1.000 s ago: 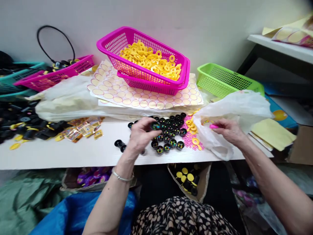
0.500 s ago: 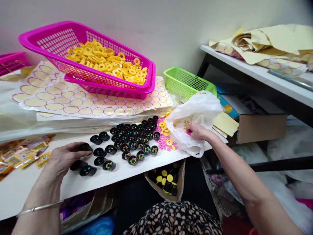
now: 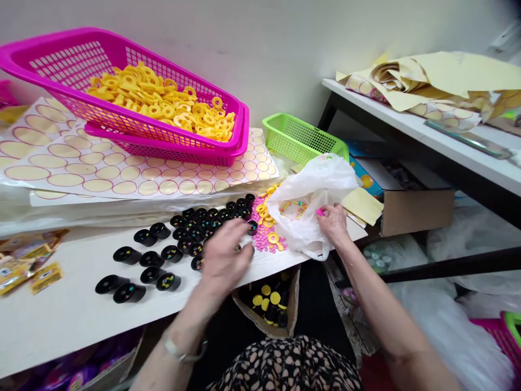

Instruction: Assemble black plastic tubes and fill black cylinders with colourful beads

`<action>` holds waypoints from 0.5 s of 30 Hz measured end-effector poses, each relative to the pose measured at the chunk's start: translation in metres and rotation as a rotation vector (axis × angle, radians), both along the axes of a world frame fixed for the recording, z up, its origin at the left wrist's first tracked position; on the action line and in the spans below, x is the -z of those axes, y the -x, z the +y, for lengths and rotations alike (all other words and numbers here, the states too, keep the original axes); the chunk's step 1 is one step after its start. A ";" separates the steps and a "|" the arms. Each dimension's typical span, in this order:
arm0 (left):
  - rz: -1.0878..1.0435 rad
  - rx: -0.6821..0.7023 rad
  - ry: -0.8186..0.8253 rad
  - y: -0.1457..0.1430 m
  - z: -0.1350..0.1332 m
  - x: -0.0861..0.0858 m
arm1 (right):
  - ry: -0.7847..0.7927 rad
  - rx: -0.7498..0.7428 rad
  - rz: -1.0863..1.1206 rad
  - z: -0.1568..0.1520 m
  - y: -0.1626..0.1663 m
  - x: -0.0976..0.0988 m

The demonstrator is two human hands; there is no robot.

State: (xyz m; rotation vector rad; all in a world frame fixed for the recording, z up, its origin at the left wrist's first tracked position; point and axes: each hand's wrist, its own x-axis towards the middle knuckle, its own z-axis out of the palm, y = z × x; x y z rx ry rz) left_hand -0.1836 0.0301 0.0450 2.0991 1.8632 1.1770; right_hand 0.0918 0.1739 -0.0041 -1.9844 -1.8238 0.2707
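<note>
My left hand (image 3: 226,258) is over the right part of a group of small black cups (image 3: 195,233). It is somewhat blurred, thumb and fingers apart, and nothing shows between them. Several cups hold tiny coloured beads or candies. My right hand (image 3: 334,222) pinches a small pink piece (image 3: 321,212), its full shape hidden, at the right side of a white plastic bag (image 3: 297,233). Multicoloured bits (image 3: 300,207) lie inside the bag's mouth. Between cups and bag are pink pellets (image 3: 260,239) and yellow ring-shaped pieces (image 3: 273,238).
A tilted magenta basket (image 3: 240,127) of yellow rings stands on printed circle sheets (image 3: 109,187). Behind the bag is a green basket (image 3: 280,138). Foil packets (image 3: 45,277) lie at the left. An open box (image 3: 293,304) with yellow-topped black pieces sits below the table edge.
My left hand has left the black cup at the left and moved right over the group. My right hand has drawn back to the bag's right side with the pink piece. The view has shifted.
</note>
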 end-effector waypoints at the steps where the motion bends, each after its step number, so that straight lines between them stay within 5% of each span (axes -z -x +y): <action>1: 0.066 0.099 0.104 -0.025 0.013 0.004 | 0.036 -0.006 0.042 0.003 -0.001 0.004; 6: 0.357 0.269 0.436 -0.093 0.065 0.015 | 0.031 -0.085 0.108 0.021 -0.005 -0.003; 12: 0.389 0.225 0.404 -0.098 0.079 0.004 | -0.148 -0.290 0.038 0.024 -0.016 -0.062; 15: 0.384 0.244 0.361 -0.099 0.073 0.009 | -0.266 -0.460 -0.060 0.020 -0.016 -0.077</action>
